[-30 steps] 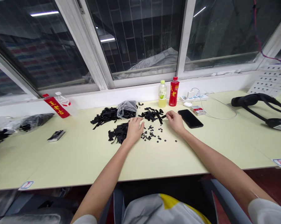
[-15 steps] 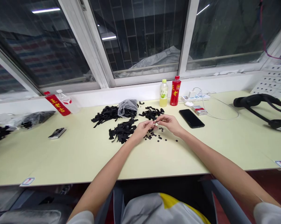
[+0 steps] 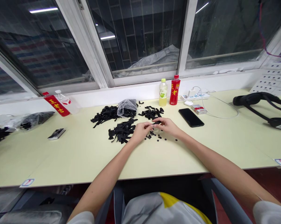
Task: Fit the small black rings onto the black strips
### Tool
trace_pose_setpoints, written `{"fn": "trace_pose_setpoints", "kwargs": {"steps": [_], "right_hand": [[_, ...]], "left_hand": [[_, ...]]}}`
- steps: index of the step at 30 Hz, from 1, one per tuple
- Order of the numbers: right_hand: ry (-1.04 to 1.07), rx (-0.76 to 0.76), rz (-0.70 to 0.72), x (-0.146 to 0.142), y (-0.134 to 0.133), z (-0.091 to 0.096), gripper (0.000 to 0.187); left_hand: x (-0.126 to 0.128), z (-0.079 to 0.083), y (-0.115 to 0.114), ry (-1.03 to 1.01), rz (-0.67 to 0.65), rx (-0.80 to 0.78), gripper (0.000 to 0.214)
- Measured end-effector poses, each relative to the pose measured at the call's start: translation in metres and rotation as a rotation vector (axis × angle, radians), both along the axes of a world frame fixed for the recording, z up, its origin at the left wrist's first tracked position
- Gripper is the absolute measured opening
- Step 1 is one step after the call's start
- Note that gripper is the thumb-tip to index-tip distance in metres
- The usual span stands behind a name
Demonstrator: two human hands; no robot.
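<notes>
My left hand [image 3: 141,130] and my right hand [image 3: 168,127] meet above the pale table [image 3: 72,155], fingers pinched together on a short black strip [image 3: 156,122] held between them. Just below the hands lie several small black rings [image 3: 155,136]. A heap of black strips [image 3: 122,130] lies to the left of my left hand, another heap [image 3: 151,112] just beyond the hands, and a third heap [image 3: 105,114] further back left beside a clear plastic bag [image 3: 127,106].
A black phone [image 3: 191,117], a small red-and-white box [image 3: 198,109], a power strip with cable [image 3: 194,96], a yellow-green bottle [image 3: 163,92] and a red bottle [image 3: 174,90] stand at the back right. Bagged black pieces [image 3: 25,120] and a small dark object [image 3: 56,134] lie left. Black headgear [image 3: 259,101] sits far right.
My left hand rose from the heap of strips and my right hand came in from the right. Both now meet over the rings, pinching one black strip.
</notes>
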State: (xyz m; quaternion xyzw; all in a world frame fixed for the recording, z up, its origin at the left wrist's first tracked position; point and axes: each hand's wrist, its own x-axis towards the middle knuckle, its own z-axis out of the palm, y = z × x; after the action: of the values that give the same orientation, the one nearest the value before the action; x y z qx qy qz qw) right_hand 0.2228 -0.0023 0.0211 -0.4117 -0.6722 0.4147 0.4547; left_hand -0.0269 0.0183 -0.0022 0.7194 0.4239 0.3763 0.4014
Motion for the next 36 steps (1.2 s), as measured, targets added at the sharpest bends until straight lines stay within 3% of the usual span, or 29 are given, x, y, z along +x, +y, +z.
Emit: {"fn": "trace_pose_setpoints", "kwargs": {"steps": [9,15,23,30,36], "right_hand": [[0.036,0.056,-0.166,0.003,0.010,-0.009,0.045],[0.073,0.048,-0.299,0.008,0.014,-0.011,0.046],[0.044,0.070,-0.274,0.004,0.014,-0.013,0.043],[0.018,0.096,-0.263,0.005,0.015,-0.015,0.045],[0.011,0.088,-0.255,0.005,0.014,-0.014,0.042]], "left_hand": [[-0.006,-0.001,0.006,0.083,0.142,0.105,0.048],[-0.015,-0.003,0.014,0.345,0.158,0.226,0.023],[-0.001,-0.011,0.017,0.420,0.107,0.274,0.015],[-0.005,-0.016,0.025,0.402,0.100,0.250,0.030],[-0.013,-0.018,0.026,0.419,0.174,0.233,0.038]]}}
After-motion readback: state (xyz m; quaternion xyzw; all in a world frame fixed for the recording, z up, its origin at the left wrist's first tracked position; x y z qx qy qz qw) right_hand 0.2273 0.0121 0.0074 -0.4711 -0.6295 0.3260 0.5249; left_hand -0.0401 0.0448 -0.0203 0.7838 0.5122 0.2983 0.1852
